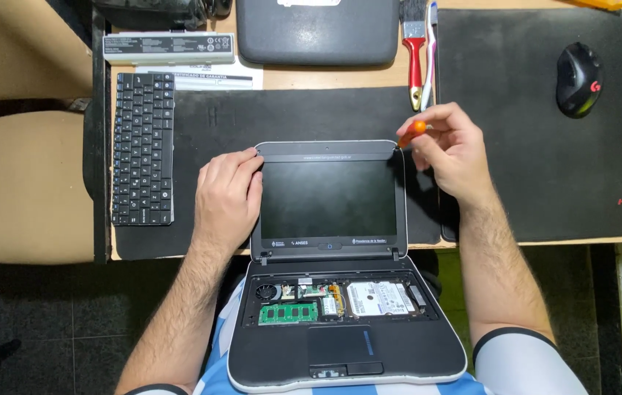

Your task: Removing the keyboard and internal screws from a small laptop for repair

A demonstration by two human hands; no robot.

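We brace the netbook (329, 219) lid's top-left corner with flat, empty left hand (227, 197) | right hand (451, 150) pinches orange-handled screwdriver (413, 132) at its top-right corner.

A detached black keyboard (142, 146) is lying at the left of the frame; a red-handled brush (415, 47) is resting top centre, and a black mouse (578, 79) is sitting upper right on a dark mat (545, 183).

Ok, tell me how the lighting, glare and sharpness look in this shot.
Head view: even overhead light, soft shadows under the left hand and right hand; the laptop screen is dark with no strong glare; the desk items are sharp, the orange tool slightly soft; the floor at lower left falls into shadow.
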